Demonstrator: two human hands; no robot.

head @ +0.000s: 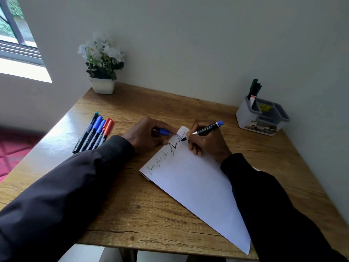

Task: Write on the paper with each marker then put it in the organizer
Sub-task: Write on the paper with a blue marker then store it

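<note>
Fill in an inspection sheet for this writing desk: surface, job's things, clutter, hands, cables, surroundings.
surface: wooden desk, grain and one dark spot showing.
job's things: paper lying askew, scribbles along its far edge; blue marker, tip on the paper; blue cap off; row of capped markers on the desk's left side; organizer at far right, dark markers standing in one compartment.
clutter: potted white flowers at the far left corner.
hands: left hand grips the blue cap at the paper's edge; right hand grips the blue marker.
cables: nothing seen.
surroundings: plain wall; window at left.
</note>
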